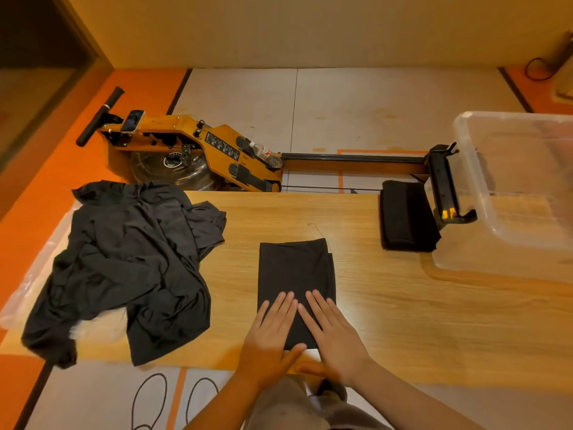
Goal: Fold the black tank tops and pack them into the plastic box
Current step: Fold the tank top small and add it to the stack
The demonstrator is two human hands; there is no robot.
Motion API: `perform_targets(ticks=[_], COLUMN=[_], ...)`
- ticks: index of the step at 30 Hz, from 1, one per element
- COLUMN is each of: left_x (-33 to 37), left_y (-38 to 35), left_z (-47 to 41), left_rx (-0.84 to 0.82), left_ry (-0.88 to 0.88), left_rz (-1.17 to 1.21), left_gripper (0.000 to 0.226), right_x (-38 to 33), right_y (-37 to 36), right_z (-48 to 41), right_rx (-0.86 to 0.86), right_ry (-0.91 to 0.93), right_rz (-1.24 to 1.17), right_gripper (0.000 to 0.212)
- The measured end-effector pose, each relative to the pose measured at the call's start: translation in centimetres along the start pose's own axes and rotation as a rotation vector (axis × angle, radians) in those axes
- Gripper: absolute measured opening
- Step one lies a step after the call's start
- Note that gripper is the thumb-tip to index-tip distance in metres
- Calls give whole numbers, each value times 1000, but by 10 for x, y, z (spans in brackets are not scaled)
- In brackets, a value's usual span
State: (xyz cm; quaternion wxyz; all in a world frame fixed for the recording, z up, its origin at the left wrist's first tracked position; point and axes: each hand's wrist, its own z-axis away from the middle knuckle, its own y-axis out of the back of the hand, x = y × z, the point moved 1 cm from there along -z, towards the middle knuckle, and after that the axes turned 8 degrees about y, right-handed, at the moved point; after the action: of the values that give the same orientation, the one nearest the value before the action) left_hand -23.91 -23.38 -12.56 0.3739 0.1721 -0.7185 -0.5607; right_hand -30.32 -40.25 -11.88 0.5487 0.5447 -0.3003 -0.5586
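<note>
Because the black tank top (294,271) under the palms is thin, limp jersey, it probably weighs almost nothing and would slump if lifted by one edge, so taking it from beneath both long sides looks safest. The left hand (273,333) and right hand (335,333) lie flat, fingers straight, pressing its near end onto the smooth wooden table (403,305). A crumpled pile (130,262) sits left of the hands; a folded stack (406,215) and the clear, rigid plastic box (474,181) lie ahead to their right.
</note>
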Motion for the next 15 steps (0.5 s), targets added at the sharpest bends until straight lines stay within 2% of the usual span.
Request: perform_targets(ticks=[5,10,12,13,15], left_x=[3,1,-1,-2,-3], left_y=[-1,-8,-11,-11,-10], left_z=[18,34,39,42,47], left_rx=[-104,-147,-192,-208,-184], left_ry=[-33,-81,-56,-42,-60], left_rz=[-62,-188,-244,-246,-249], left_gripper=[97,96,111,112,101], right_x=[-8,-16,-16,-14,-12], right_y=[-9,-21,-28,-30,-35], right_z=[16,29,33,35,40], right_rx=[37,135,173,168,137], right_ry=[32,42,44,51,69], right_rz=[45,71,83,88,98], right_gripper=[108,107,104,108,117])
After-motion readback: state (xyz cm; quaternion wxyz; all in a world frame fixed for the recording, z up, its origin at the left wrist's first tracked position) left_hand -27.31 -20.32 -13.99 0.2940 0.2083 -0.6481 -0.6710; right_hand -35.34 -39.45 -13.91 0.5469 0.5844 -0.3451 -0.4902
